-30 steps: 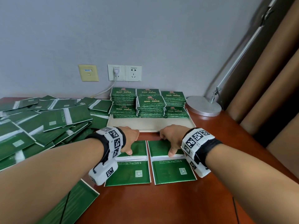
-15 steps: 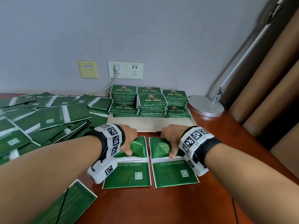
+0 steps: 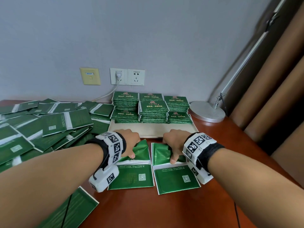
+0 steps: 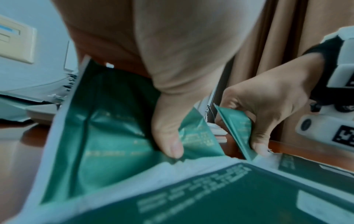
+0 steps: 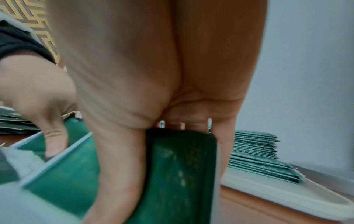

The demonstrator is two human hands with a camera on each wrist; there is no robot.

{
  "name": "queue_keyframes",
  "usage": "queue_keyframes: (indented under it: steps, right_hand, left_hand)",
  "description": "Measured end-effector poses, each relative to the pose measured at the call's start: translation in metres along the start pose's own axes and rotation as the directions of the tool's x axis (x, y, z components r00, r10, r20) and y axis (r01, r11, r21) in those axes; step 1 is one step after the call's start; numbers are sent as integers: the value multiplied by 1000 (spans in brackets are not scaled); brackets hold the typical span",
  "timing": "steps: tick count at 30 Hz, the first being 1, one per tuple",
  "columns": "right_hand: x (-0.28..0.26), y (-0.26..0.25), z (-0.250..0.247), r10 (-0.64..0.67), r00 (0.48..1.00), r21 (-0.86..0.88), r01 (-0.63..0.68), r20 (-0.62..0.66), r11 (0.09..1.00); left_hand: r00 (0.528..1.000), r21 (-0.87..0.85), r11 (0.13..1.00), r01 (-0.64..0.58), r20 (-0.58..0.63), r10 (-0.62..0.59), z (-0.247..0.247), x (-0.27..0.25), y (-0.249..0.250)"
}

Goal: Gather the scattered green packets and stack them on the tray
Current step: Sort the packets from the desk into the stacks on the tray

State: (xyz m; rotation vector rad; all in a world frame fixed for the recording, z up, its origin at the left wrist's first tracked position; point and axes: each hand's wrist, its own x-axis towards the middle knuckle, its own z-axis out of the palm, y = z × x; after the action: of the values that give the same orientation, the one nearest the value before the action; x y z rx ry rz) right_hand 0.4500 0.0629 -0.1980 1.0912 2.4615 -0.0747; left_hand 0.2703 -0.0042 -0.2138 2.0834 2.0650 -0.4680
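Loose green packets heaped at left on desk. Left hand pinching left packet, right hand pinching right packet, just before tray. Risk: slick folding foil slipping free, or nudging stacks askew.

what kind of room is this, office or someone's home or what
Hard to say for sure; it looks like a plain indoor room, perhaps an office or hotel room. A polished wooden desk stands against a grey wall with wall sockets, a metal desk lamp sits at its corner, and brown curtains hang to the right.
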Motion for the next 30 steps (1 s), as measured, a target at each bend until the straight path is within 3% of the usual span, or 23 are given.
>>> queue_keyframes:
  steps: [4,10,18,24,30]
  right_hand:
    - [-14,6,12,-7,981,-44,-1,-195,999]
    - [-30,4,19,-7,950,-178,-51,-313,983]
    - [-61,-10,28,-109,972,-132,83,-208,988]
    - [-70,-32,25,-120,983,-291,74,-141,954]
    - [-69,-52,21,-172,981,-420,122,-83,899]
  left_hand:
    - [995,-29,1000,7,-101,-10,-4,-11,-2]
    - [977,7,1000,17,-215,-15,0,-20,-7]
    - [995,11,997,-71,-68,72,13,-39,0]
    - [997,67,996,-50,-49,53,14,-43,11]
    - [988,221,965,-139,-29,149,11,-42,15]
